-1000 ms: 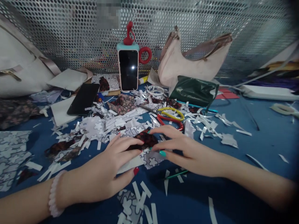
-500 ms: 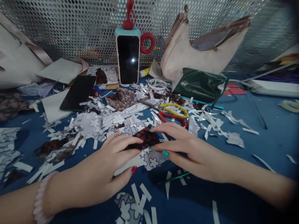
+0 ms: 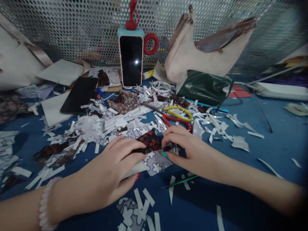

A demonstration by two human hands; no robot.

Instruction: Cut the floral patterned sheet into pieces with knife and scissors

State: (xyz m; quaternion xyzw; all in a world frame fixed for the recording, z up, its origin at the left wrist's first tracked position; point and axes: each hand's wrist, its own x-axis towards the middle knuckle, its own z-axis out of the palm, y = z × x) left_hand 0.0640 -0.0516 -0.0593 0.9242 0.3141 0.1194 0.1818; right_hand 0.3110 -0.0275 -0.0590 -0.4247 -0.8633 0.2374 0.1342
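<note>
A dark red floral fabric piece [image 3: 149, 141] lies on a lilac-grey scrap printed with white flowers [image 3: 157, 163]. My left hand [image 3: 113, 166] rests flat, fingers stretched out over the dark piece's left side, thumb apart. Under it a white piece [image 3: 137, 168] shows in part. With thumb and fingertips drawn together, my right hand [image 3: 190, 149] closes on the dark fabric's right edge; the exact grip is partly hidden by the fingers. Just below that hand lies a thin green pointed tool [image 3: 181, 182]. Scissors with one yellow and one red handle [image 3: 176, 115] lie behind it.
White strips and fabric scraps [image 3: 89, 126] litter the blue table [image 3: 240, 192]. Behind stand a phone [image 3: 131, 61], a pale handbag [image 3: 207, 61] and a dark green pouch [image 3: 204, 88]. A black phone [image 3: 79, 95] lies at left. A perforated metal screen [image 3: 96, 32] closes the back.
My right hand has pulled its fingers in from spread to a pinch at the fabric's right edge, uncovering more of the dark piece. The left hand has stayed nearly in place.
</note>
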